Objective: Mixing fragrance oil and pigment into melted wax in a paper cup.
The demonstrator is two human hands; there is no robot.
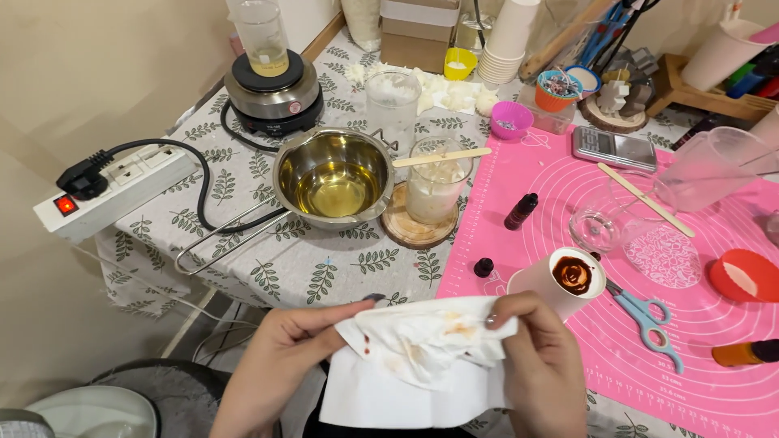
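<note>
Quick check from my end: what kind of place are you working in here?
Likely a home craft table set up for candle making: a metal pot of melted yellow liquid, a small hot plate, and a pink silicone mat. Both hands hold a stained paper towel.

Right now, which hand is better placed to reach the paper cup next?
Probably the right hand: it grips the stained tissue just below the paper cup, while the left hand sits farther away.

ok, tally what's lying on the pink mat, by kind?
Small dark dropper bottle: 1
Loose black bottle cap: 1
White paper cup with brown residue: 1
Blue-handled scissors: 1
Clear glass beaker: 1
Flat wooden stir stick: 1
Red round silicone mould: 1
Total: 7
</note>
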